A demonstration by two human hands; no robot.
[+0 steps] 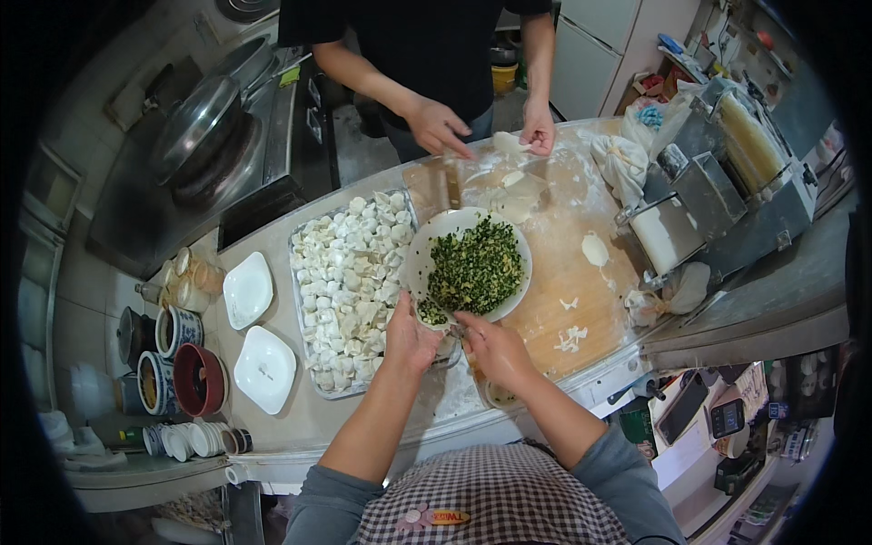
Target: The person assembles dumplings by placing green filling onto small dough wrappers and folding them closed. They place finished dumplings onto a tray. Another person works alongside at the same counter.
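My left hand holds a dough wrapper, mostly hidden, with a small heap of chopped green filling on it. At the wrapper's right edge, my right hand grips a small utensil, whose form is largely covered by the fingers. Just beyond both hands stands a white bowl of chopped greens with yellow bits. Left of the bowl, a metal tray carries many rows of floured, folded dumplings.
Across the counter a co-worker's hands handle a dough sheet above a floured wooden board. A dough roller machine stands right. Two white dishes and several seasoning pots are left. A covered wok sits on the stove.
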